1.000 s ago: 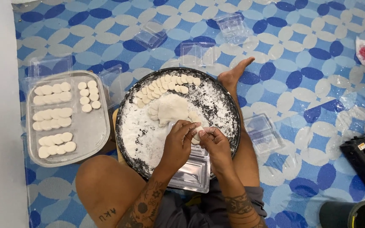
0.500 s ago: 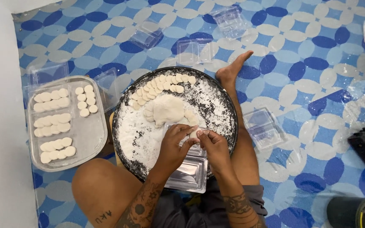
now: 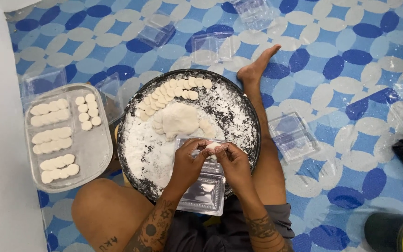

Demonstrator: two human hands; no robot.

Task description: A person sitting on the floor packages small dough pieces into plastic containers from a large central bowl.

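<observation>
Both hands pinch one small white dough piece (image 3: pixel 212 147) between them, left hand (image 3: pixel 188 162) and right hand (image 3: pixel 232 163) equally near, directly above the clear plastic hinged container (image 3: pixel 201 193).

A blue-patterned floor mat (image 3: pixel 350 70) carries a floured round tray (image 3: pixel 246 109), clear plastic boxes (image 3: pixel 292 136).

Dough tray (image 3: pixel 100 158) left of floured pan (image 3: pixel 239 100).

Head-worn camera, looking straight down from above

1 view only, close over the seated person's lap, takes in the round floured tray (image 3: pixel 136 154), both hands and the patterned blue floor mat (image 3: pixel 350 84) around.
</observation>
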